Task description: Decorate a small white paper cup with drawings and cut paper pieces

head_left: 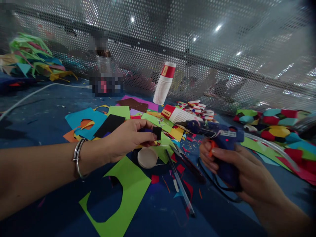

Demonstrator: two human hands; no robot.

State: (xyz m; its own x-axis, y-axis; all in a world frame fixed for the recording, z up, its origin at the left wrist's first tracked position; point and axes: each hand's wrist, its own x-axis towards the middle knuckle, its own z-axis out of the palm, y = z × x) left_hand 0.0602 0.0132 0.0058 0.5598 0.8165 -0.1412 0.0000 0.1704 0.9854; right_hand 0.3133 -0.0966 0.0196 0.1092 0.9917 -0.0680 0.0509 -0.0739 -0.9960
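Observation:
My left hand [129, 136], with a silver bracelet at the wrist, pinches a small black paper piece [157, 133] between thumb and fingers. Something dark blue or purple shows behind the thumb. My right hand [249, 168] is wrapped round the grip of a blue hot glue gun [223, 135], a finger at its orange trigger [212, 147]. The gun's nozzle points left towards the black piece, apart from it. Below my left fingers lies a round whitish disc [147, 158]. A pen [179, 182] and a dark-handled tool, possibly scissors [190, 163], lie between the hands.
Green cut paper [134, 184] lies in front, blue paper [80, 115] to the left. A stack of paper cups [164, 84] stands tilted in view; another stack [181, 115] lies sideways. Coloured paper balls [276, 133] are at the right. A perforated metal panel [138, 49] closes the back.

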